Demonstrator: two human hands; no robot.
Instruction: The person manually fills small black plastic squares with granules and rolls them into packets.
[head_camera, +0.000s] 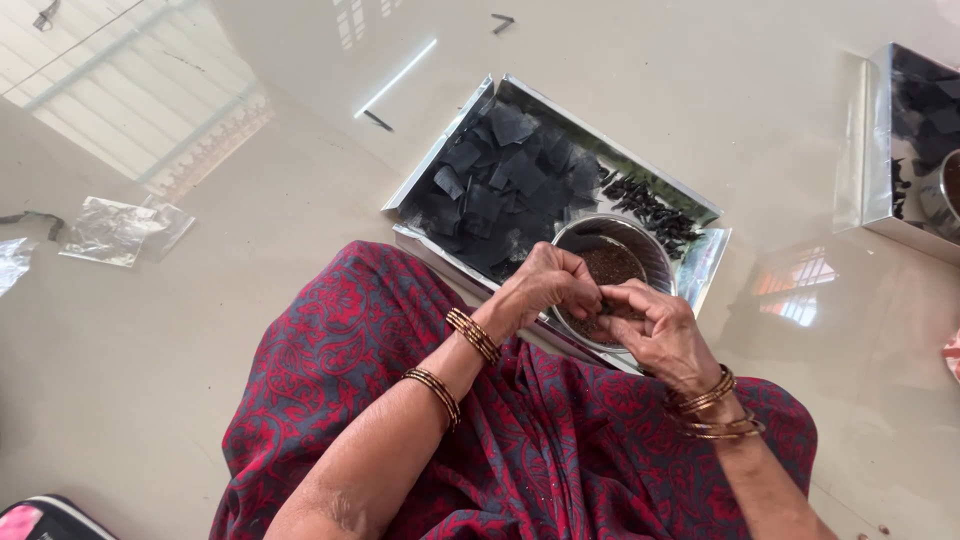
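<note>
Hands (600, 300) together just above steel bowl (650, 250) on tray (705, 265).

Black leaf squares (497, 190) fill a shiny silver tray (706, 262). The steel bowl (655, 250) holds dark brown powder (612, 264). The garment (340, 340) is red with blue-grey floral print; the bangles (473, 334) are gold.

The person wears a dark red and grey-blue cloth (560, 450) with a leafy pattern, thin gold-brown bangles (473, 334) near the left hand (545, 283) and further up that arm, and more bangles (712, 408) by the right hand (655, 325).
</note>
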